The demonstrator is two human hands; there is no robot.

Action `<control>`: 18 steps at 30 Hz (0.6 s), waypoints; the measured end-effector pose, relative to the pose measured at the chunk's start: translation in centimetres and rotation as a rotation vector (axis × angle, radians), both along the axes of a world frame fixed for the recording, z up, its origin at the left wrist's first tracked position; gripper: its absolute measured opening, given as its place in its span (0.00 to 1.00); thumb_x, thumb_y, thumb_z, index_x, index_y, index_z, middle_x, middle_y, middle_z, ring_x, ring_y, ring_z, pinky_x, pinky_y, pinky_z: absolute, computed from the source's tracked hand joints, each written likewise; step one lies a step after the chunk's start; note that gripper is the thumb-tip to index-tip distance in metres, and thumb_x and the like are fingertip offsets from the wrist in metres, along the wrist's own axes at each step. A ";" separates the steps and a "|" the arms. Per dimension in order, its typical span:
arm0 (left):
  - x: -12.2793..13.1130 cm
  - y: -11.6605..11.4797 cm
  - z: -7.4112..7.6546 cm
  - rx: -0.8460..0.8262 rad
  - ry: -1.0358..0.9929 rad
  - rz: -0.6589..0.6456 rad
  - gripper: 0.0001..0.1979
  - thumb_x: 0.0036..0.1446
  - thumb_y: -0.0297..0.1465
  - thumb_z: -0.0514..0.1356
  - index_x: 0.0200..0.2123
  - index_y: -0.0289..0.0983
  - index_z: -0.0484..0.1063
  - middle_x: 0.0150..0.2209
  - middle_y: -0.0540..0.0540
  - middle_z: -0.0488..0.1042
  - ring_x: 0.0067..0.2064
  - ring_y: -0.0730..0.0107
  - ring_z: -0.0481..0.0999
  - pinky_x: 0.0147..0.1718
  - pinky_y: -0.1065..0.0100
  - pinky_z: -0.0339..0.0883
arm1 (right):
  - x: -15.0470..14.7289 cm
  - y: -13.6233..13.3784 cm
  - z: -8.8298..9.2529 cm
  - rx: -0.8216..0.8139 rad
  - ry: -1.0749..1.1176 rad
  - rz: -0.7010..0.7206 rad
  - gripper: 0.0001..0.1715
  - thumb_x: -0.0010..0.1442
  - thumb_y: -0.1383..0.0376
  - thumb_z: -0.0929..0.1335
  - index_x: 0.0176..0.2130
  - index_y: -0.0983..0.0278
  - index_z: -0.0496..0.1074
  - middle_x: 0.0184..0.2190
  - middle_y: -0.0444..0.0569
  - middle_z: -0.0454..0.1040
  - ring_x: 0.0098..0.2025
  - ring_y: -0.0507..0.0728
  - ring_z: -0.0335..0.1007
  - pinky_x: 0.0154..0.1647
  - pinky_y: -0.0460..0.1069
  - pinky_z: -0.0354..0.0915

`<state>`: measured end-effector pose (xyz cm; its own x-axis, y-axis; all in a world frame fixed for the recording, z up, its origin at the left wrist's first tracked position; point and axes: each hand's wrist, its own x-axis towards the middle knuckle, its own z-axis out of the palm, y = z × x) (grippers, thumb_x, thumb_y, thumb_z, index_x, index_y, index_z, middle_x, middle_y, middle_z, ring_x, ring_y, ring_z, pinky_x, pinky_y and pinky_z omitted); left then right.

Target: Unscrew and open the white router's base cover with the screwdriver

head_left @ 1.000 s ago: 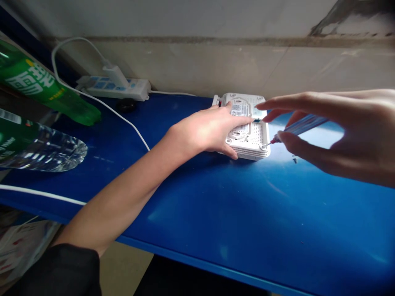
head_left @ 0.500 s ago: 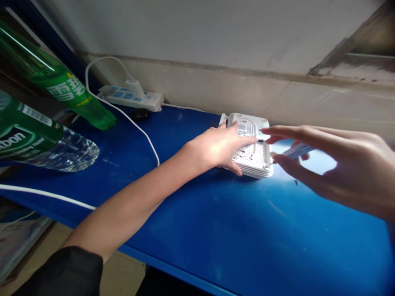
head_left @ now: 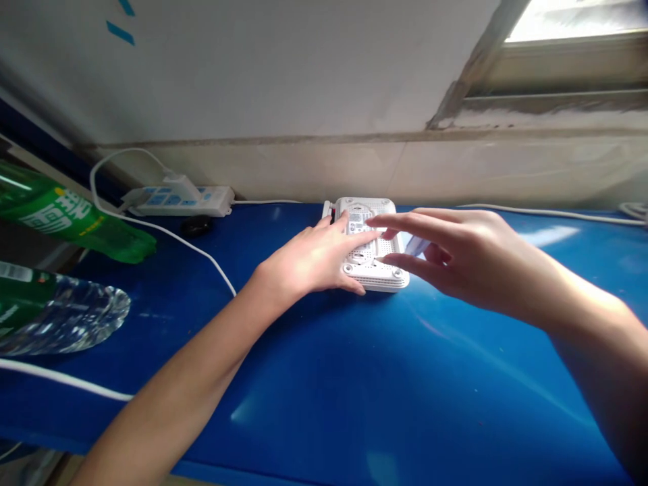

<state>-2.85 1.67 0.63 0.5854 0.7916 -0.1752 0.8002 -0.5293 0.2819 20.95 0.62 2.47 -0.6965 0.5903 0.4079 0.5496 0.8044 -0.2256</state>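
Note:
A white router (head_left: 383, 275) lies on the blue table by the wall, its vented, labelled underside facing up. Across its left part rests my left hand (head_left: 298, 260), fingers spread flat, thumb at the near edge. My right hand (head_left: 455, 246) is over the router's right side, with fingers and thumb curved towards the label area. A slim tool with a bluish translucent handle, apparently a screwdriver (head_left: 415, 246), shows between those fingers. Its tip is hard to make out, and the fingers hide part of the router.
At the left lie a green soda bottle (head_left: 109, 237) and a clear water bottle (head_left: 86, 314). Behind them, a white power strip (head_left: 212, 200) with a plugged-in cable sits near a small black object (head_left: 196, 225). Another white cable (head_left: 536, 212) runs along the wall at the right.
The view has shifted, so table and router appear further left. My right hand has moved from the router's near right corner towards its middle. My left hand stays on the router.

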 end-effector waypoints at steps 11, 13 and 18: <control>-0.2 0.3 -0.4 0.031 -0.033 -0.050 0.45 0.56 0.49 0.73 0.73 0.54 0.60 0.77 0.45 0.56 0.75 0.42 0.59 0.69 0.49 0.60 | 0.0 0.2 0.2 -0.088 0.045 0.044 0.19 0.71 0.66 0.70 0.59 0.58 0.76 0.49 0.48 0.83 0.39 0.56 0.80 0.38 0.48 0.67; -0.4 0.4 -0.7 0.031 -0.035 -0.048 0.46 0.56 0.50 0.73 0.73 0.54 0.60 0.77 0.44 0.56 0.75 0.41 0.58 0.69 0.48 0.61 | -0.1 0.2 0.2 -0.093 0.053 0.043 0.23 0.70 0.71 0.69 0.62 0.59 0.74 0.52 0.49 0.82 0.41 0.56 0.80 0.40 0.48 0.66; -0.4 0.5 -1.0 0.002 -0.031 -0.003 0.47 0.54 0.50 0.74 0.73 0.54 0.61 0.78 0.44 0.53 0.76 0.39 0.57 0.69 0.45 0.62 | -0.1 0.1 0.6 -0.153 0.014 0.045 0.35 0.61 0.74 0.71 0.66 0.63 0.69 0.56 0.52 0.80 0.41 0.57 0.79 0.36 0.48 0.66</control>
